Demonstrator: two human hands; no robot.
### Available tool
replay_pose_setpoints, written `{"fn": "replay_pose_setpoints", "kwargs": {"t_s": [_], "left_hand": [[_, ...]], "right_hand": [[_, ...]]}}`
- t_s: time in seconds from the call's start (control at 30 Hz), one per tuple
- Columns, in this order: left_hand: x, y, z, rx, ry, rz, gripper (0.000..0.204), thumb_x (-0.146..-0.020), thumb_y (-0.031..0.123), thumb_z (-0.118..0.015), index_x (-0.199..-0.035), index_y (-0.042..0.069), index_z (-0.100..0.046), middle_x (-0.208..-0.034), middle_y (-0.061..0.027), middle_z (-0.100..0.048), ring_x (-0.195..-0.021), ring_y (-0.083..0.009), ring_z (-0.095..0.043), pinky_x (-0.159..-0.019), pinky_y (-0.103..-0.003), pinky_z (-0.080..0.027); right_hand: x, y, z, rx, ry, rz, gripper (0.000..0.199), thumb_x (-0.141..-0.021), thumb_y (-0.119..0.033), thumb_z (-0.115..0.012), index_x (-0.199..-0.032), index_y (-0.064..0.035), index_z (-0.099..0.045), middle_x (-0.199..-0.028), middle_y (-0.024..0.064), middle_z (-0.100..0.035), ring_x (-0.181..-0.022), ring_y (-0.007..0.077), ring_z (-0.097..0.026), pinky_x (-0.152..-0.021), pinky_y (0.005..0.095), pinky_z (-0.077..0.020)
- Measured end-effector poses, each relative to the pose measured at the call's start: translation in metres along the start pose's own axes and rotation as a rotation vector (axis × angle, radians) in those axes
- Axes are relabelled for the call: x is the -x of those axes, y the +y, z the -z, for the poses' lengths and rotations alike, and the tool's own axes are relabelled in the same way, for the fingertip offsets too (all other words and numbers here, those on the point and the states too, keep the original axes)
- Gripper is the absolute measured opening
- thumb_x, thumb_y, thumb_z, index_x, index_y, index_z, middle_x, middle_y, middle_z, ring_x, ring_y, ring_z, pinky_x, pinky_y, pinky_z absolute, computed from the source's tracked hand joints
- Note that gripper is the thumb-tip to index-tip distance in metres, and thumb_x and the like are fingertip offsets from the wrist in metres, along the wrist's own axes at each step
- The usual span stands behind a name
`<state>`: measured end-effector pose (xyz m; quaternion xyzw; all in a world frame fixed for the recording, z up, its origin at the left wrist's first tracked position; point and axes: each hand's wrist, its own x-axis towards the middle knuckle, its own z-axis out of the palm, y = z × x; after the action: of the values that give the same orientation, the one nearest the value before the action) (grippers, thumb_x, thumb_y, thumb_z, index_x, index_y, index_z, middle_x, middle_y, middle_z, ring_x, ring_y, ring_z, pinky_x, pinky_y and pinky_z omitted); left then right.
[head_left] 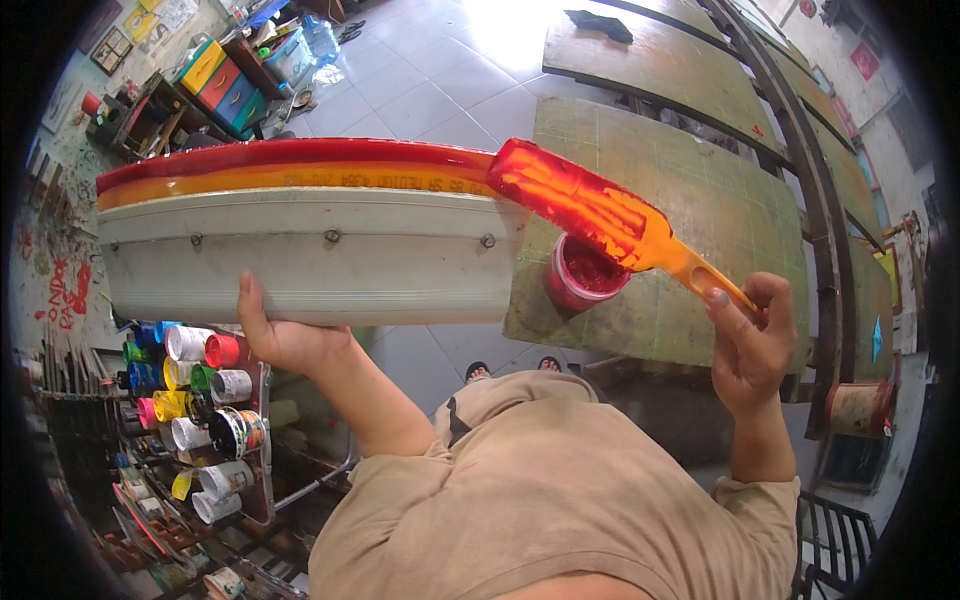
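Observation:
My left hand (290,335) grips a wide screen-printing squeegee (370,255) by its pale metal holder, thumb up on the near face and the other fingers hidden behind. Along the squeegee's top edge runs an amber rubber blade, its rim coated in red ink. In my right hand (752,345), an orange plastic spatula (670,245) is pinched by the handle end, its broad blade smeared with red ink. The spatula's tip touches or overlaps the right end of the rubber blade. Partly below the spatula, a tub of red ink (572,290) stands uncovered on the greenish board.
The worn greenish board (700,240) lies right of the tub, with further boards and a dark metal beam (790,130) beyond. Paint pots (190,343) crowd a rack at my left. A coloured drawer unit (222,88) stands far left; a dark cloth (598,25) lies at the back.

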<state>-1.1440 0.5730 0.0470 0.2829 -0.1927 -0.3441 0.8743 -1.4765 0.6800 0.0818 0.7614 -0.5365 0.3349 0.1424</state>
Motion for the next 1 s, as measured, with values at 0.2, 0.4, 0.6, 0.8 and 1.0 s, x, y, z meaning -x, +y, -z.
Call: {"fn": "replay_pose_setpoints", "kwargs": {"t_s": [0.2, 0.4, 0.6, 0.8, 1.0], "left_hand": [[0.004, -0.002, -0.003, 0.004, -0.06, 0.047, 0.046, -0.072, 0.022, -0.057, -0.111, -0.001, -0.047, -0.101, -0.0121, -0.053, -0.091, -0.0249, -0.053, -0.077, -0.038, -0.044], [0.01, -0.005, -0.006, -0.022, -0.009, 0.027, 0.046, -0.072, 0.021, -0.056, -0.11, -0.003, -0.047, -0.102, -0.0129, -0.052, -0.095, -0.0249, -0.052, -0.08, -0.037, -0.043], [0.013, -0.004, -0.008, 0.044, -0.105, 0.086, 0.041, -0.073, 0.018, -0.054, -0.107, -0.004, -0.048, -0.1, -0.0135, -0.053, -0.093, -0.0238, -0.053, -0.08, -0.036, -0.043], [0.013, -0.006, -0.007, 0.046, -0.093, 0.046, 0.034, -0.072, 0.012, -0.054, -0.102, -0.003, -0.052, -0.097, -0.0122, -0.053, -0.09, -0.0222, -0.054, -0.077, -0.034, -0.044], [0.011, -0.004, -0.005, 0.024, -0.057, -0.035, 0.037, -0.068, 0.01, -0.057, -0.102, -0.003, -0.052, -0.096, -0.0111, -0.053, -0.088, -0.0208, -0.053, -0.077, -0.033, -0.045]], "right_hand": [[-0.005, 0.003, 0.003, 0.02, -0.032, 0.042, 0.044, -0.056, 0.007, -0.058, -0.095, -0.0096, -0.065, -0.076, 0.01, -0.043, -0.059, 0.021, -0.048, -0.046, 0.0277, -0.0383], [-0.01, 0.003, 0.002, 0.027, -0.039, 0.071, 0.044, -0.056, 0.007, -0.058, -0.096, -0.0109, -0.065, -0.076, 0.0105, -0.044, -0.059, 0.022, -0.048, -0.046, 0.0288, -0.0388], [-0.015, -0.001, -0.002, 0.014, -0.04, 0.068, 0.044, -0.057, 0.008, -0.057, -0.096, -0.0113, -0.064, -0.076, 0.0111, -0.044, -0.059, 0.0232, -0.048, -0.046, 0.0296, -0.0384], [-0.02, -0.001, -0.004, -0.007, -0.036, 0.078, 0.04, -0.06, 0.008, -0.058, -0.095, -0.0095, -0.063, -0.076, 0.0113, -0.043, -0.059, 0.0234, -0.048, -0.045, 0.0293, -0.0373], [-0.021, -0.007, -0.008, 0.003, -0.024, 0.097, 0.039, -0.06, 0.007, -0.059, -0.095, -0.009, -0.064, -0.076, 0.0109, -0.043, -0.06, 0.0228, -0.048, -0.045, 0.0289, -0.0374]]}}
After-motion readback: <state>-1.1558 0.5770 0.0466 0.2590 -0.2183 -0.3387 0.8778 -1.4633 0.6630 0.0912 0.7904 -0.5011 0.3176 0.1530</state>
